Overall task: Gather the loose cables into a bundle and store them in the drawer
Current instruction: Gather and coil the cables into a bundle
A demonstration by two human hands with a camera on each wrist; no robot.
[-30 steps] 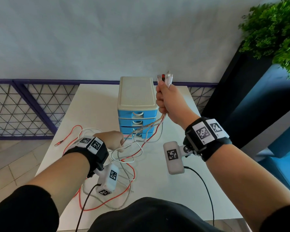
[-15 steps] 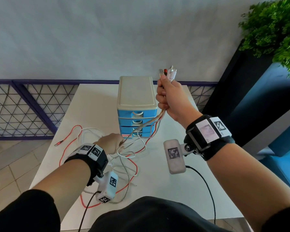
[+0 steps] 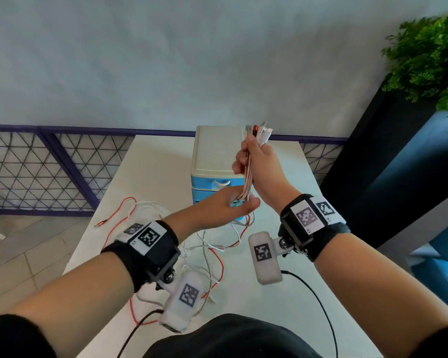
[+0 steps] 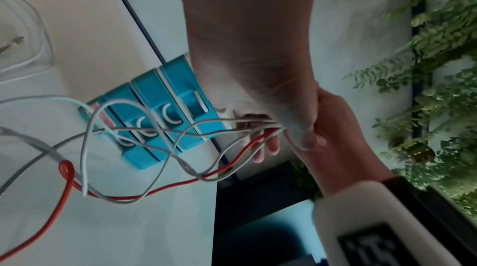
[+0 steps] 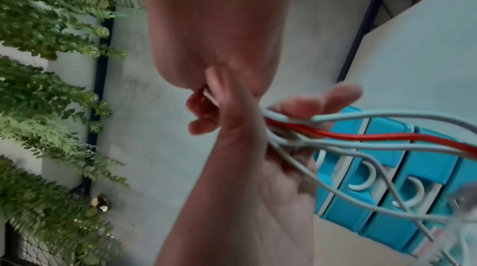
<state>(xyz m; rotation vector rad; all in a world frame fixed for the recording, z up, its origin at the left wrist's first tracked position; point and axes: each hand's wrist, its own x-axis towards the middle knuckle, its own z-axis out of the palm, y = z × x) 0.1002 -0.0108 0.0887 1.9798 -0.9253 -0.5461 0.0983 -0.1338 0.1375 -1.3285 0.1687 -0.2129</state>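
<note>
White table (image 3: 153, 164) runs toward a pale wall, a mesh fence at 9 o'clock and a plant (image 3: 429, 52) at 2 o'clock. From the left: a red cable tip lies at 9 o'clock of centre, and loose loops of the cables (image 3: 212, 244) trail on the table toward 6 o'clock. The left hand (image 3: 225, 205), fingers spread and relaxed, cups the strands just under the right fist without closing on them. Behind it stands the drawer unit (image 3: 212, 156), all its drawers looking closed. The right hand (image 3: 259, 164) is clenched round the plug ends, raised in front of the unit at 12 o'clock. To do this well, I would let the left hand close lightly and slide down the strands, drawing them even before coiling, and avoid yanking, since the loops cross one another and could knot. How many cables there are is hard to tell; the left arm hides part of the slack.
</note>
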